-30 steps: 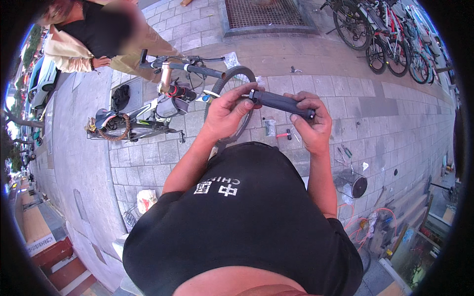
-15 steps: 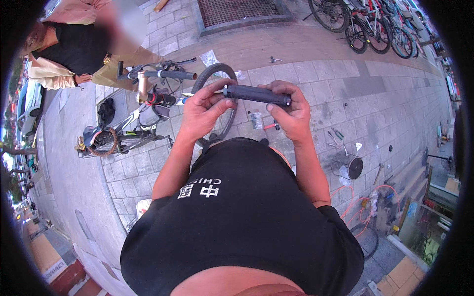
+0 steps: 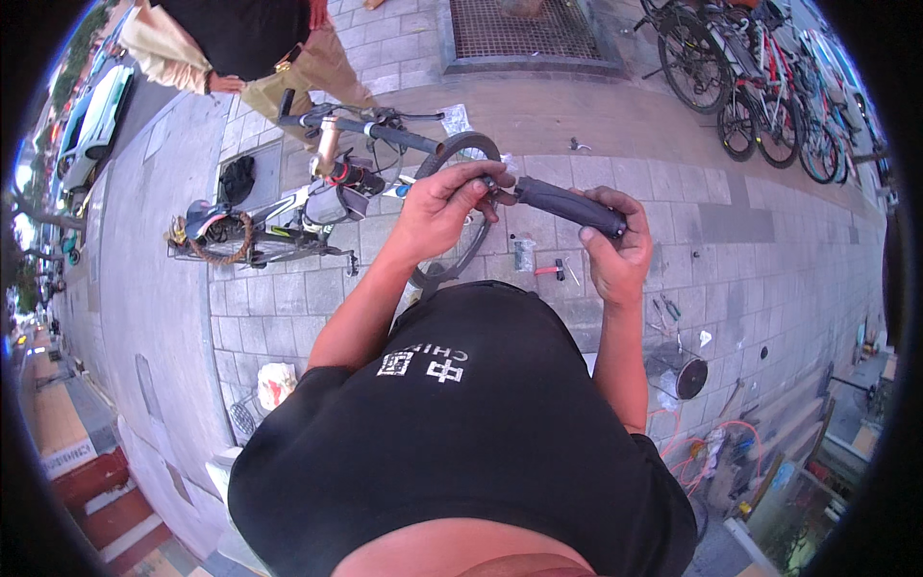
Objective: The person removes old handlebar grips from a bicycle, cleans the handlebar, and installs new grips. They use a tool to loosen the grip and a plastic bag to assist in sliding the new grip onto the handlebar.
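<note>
My right hand (image 3: 618, 248) grips the outer end of a black handlebar grip (image 3: 569, 206), which lies aslant in front of my chest. My left hand (image 3: 447, 210) is closed by the grip's other end. Its thumb and fingers pinch a small dark piece too hidden to name, and a narrow gap shows between these fingers and the grip. Beyond my left hand stands a bicycle, its handlebar (image 3: 380, 131) showing a bare tube end towards me and its front wheel (image 3: 468, 252) partly behind my hand.
A person (image 3: 245, 43) stands behind the bicycle. On the paving lie a red-handled hammer (image 3: 550, 270), pliers (image 3: 670, 308) and a clear plastic bag (image 3: 456, 119). A round black-topped stool (image 3: 691, 378) and an orange hose (image 3: 745, 425) are at right. Several parked bicycles (image 3: 760, 115) line the far right.
My left hand has come away from the grip's end with a small dark piece in its fingers. The grip now slants down to the right in my right hand. The view has shifted.
</note>
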Motion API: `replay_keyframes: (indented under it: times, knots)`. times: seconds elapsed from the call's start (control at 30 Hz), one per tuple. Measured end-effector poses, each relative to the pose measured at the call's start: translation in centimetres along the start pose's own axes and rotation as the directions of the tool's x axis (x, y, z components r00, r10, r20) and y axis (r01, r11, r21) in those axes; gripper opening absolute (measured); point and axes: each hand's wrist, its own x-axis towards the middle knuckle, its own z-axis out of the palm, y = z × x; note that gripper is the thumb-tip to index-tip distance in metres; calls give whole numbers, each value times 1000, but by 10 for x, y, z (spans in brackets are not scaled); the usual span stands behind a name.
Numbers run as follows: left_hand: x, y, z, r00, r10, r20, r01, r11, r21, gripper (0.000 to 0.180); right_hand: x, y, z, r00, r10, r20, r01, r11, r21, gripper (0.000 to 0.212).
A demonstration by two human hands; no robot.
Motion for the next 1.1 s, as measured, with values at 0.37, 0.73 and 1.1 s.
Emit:
replay_keyframes:
  times: [0.37,0.73,1.1]
  knots:
    - [10,3,-7,990,59,127,-83,977,195,27,7,-14,11,989,-77,128,85,995,-57,39]
    - [7,1,9,999,22,26,-23,1000,16,32,-1,-6,11,1000,-11,8,11,997,-71,39]
    - [4,-1,-2,986,-79,147,84,996,-31,43,-2,-11,0,999,-23,46,29,990,-135,38]
